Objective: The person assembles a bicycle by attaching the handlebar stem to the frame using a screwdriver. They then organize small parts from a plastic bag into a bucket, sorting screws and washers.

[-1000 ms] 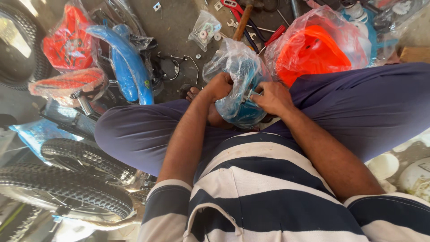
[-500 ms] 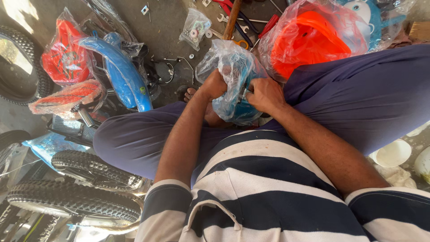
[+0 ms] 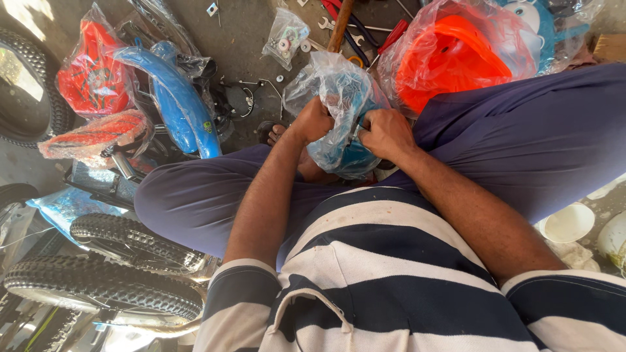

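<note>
A clear plastic bag (image 3: pixel 336 88) with a blue part inside rests between my knees. My left hand (image 3: pixel 313 120) grips the bag's left side and my right hand (image 3: pixel 386 133) grips its right side, both with fingers closed on the plastic. The blue part (image 3: pixel 349 156) shows through the bag below my hands. I sit on the ground in dark trousers and a striped shirt.
An orange part in a clear bag (image 3: pixel 450 55) lies at the upper right. A blue mudguard (image 3: pixel 179 98) and red wrapped parts (image 3: pixel 91 78) lie at the upper left. Knobby tyres (image 3: pixel 104 287) lie at the lower left. Tools (image 3: pixel 345 26) and a small bag of hardware (image 3: pixel 287 32) lie ahead.
The view has shifted a little. My hands stay closed on the bag, pulling at its plastic.
</note>
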